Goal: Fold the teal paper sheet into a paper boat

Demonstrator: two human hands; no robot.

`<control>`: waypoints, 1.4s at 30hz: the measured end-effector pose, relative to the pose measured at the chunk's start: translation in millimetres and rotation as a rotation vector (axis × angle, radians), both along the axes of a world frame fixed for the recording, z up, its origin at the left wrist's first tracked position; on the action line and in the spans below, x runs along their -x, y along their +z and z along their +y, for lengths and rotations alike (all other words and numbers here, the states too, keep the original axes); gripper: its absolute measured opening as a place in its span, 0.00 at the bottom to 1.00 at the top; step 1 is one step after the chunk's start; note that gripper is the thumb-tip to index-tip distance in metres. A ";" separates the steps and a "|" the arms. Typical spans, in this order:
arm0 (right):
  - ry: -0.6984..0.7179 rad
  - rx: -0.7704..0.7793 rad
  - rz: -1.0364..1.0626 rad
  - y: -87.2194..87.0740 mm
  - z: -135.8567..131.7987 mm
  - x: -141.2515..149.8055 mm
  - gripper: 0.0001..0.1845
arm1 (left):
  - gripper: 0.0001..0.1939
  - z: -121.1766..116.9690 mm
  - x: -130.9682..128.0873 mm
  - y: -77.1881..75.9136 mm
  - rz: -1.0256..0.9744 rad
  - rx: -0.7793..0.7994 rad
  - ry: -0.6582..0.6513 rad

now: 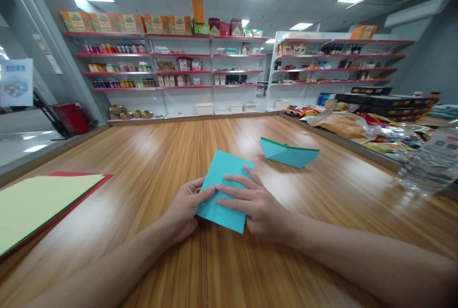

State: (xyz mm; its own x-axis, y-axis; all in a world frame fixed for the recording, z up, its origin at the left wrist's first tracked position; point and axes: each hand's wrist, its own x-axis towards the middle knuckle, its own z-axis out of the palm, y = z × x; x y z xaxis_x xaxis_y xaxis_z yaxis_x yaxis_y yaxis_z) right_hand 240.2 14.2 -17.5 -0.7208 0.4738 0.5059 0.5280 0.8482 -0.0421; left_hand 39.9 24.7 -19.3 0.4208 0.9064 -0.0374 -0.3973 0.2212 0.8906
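Observation:
A folded sheet of light blue paper (pixel 229 215) is held slightly tilted above the wooden table. My left hand (pixel 182 208) grips its left edge, with the thumb on top and the other fingers behind. Across the upper face lie the spread fingers of my right hand (pixel 255 200). Its thumb goes out of sight near the lower right edge of the paper. Beyond, to the right, a folded paper boat (pixel 289 153) in light blue with a green rim sits on the table, apart from both hands.
Cream, green and red paper sheets (pixel 46 208) are stacked at the left of the wooden table (pixel 161 270). At the right stand a clear plastic bottle (pixel 432 165), snack packets (pixel 347 127) and black boxes (pixel 386 104). Stocked shelves (pixel 184 87) line the back.

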 end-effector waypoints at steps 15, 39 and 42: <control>-0.235 0.413 0.671 -8.9 17.1 2.1 0.22 | 0.14 -2.7 -4.4 2.7 0.087 -0.041 0.009; -0.051 0.537 0.735 3.7 7.1 -0.4 0.13 | 0.11 4.9 0.4 -2.9 -0.085 -0.039 0.289; -0.031 0.524 0.716 1.9 6.2 -0.6 0.13 | 0.14 2.5 -1.9 -1.5 -0.019 -0.093 0.230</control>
State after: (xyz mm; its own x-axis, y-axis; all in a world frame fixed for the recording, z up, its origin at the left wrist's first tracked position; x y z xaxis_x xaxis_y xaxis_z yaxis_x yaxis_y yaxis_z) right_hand 240.8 20.4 -15.6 -0.2982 0.7852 0.5428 0.2485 0.6129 -0.7501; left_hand 41.8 27.3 -20.7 0.2030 0.9775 0.0566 -0.4443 0.0404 0.8950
